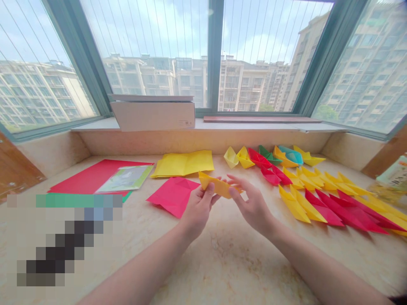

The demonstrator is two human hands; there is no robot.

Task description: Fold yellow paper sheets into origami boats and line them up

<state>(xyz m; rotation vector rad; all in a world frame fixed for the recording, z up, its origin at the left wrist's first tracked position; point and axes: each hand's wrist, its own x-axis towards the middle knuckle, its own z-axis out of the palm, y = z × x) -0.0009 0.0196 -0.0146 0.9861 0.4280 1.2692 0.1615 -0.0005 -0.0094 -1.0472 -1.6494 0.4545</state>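
Between my two hands is a folded orange-yellow paper boat (219, 187), held above the marble-patterned counter. My left hand (200, 201) pinches its left end between thumb and fingers. At the right end, the thumb and fingers of my right hand (251, 199) close on the paper. Just left of my left hand lies a creased pink-red sheet (173, 195), and behind it is a stack of yellow paper (184, 163). Rows of finished paper boats stand to the right, among them a red boat (259, 157), a yellow boat (307, 156) and a blue boat (291, 155).
Red sheets (82, 176) and a clear packet (125, 178) lie at the left, over a green sheet (127, 196). A white box (155, 114) stands on the window ledge. A pixelated patch hides the lower left. A clear bottle or bag (392, 180) is at the right edge.
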